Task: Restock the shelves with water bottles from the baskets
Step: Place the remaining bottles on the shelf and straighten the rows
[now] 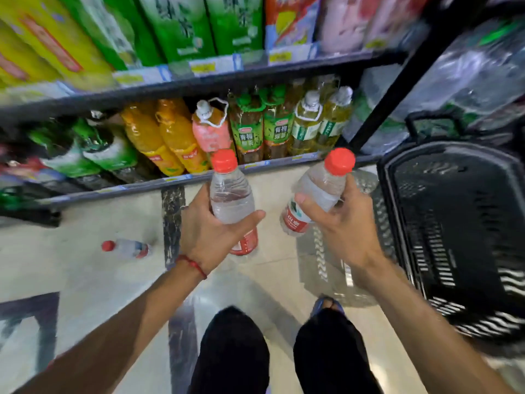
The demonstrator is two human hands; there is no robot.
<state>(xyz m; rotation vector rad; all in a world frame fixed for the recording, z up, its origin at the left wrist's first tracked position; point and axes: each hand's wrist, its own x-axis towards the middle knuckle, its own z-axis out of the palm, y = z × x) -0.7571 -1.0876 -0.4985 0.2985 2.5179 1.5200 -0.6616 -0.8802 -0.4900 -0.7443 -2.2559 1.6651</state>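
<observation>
Now hands [210,231] [346,223] tight round two water bottles [231,194] [324,186]; black basket [454,200] right, stray bottle [127,248] left.

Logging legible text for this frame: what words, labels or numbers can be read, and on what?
"青梅绿茶": green labels of two tea bottles, lower shelf.
"山泉", partly hidden: red label of the water bottle in the right hand.
Unreadable, blurred: label of the second bottle in the left hand, price tags, cartons above.
</observation>
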